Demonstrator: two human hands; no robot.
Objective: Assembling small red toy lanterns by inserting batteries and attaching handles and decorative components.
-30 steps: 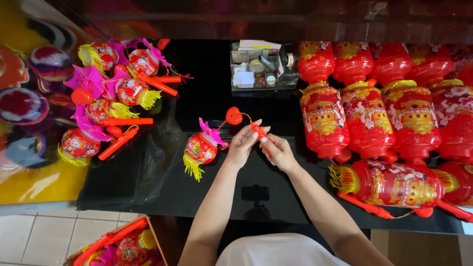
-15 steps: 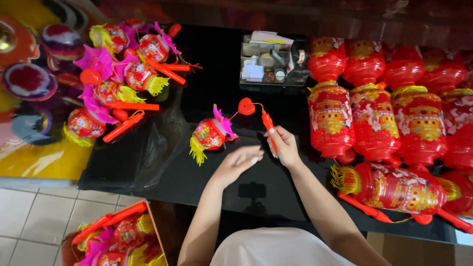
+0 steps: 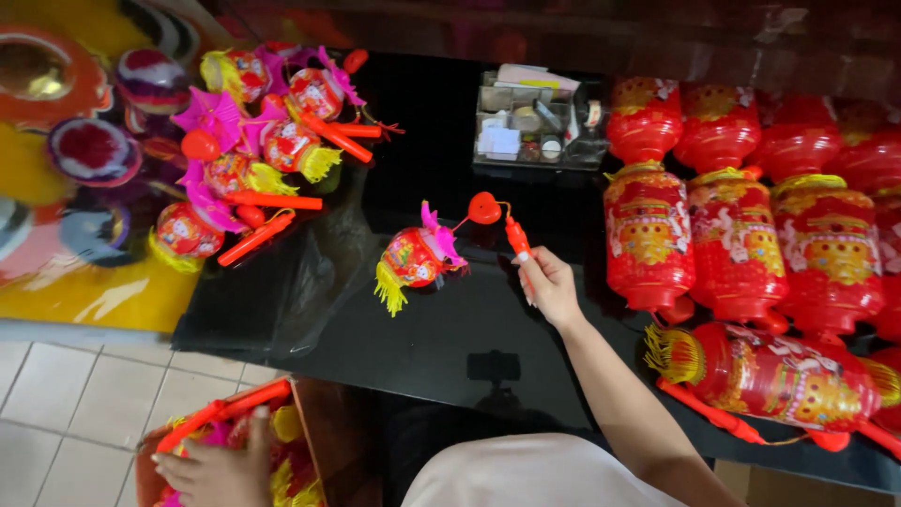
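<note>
While right hand (image 3: 549, 286) grips stick (image 3: 517, 237), left hand (image 3: 218, 471) touches box (image 3: 305, 432).

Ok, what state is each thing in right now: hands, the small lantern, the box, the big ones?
Right hand: fingers closed on the orange handle stick.
Small lantern: lying on the black table, tethered to the stick.
Left hand: reaching into the cardboard box, resting on lanterns there.
Big red lanterns: expanded, standing in rows; one lying on its side.
Clear organiser tray: open, filled.
</note>
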